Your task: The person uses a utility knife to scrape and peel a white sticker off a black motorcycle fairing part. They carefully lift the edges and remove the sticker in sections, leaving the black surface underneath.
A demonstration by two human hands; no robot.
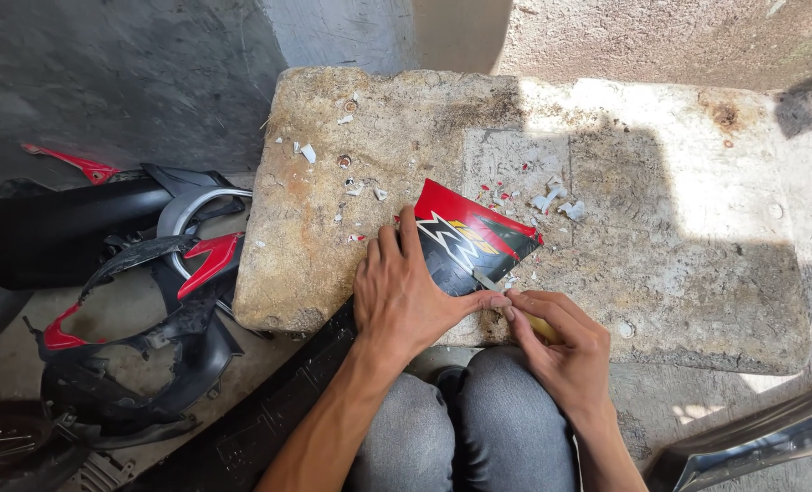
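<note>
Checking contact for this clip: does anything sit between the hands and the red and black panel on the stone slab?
Nothing visible does. The left hand presses flat on the red and black panel, and the right hand holds a small blade against its edge.

This is looking like a rough outdoor motorcycle repair spot rather than a proper shop; a worn, stained concrete slab [534,210] is serving as the bench, with sticker scraps [552,199] lying scattered across it. Stripped black and red scooter body panels [142,310] are piling up on the bare ground beside a grey wall [151,73]; sunlight is falling across everything.
</note>
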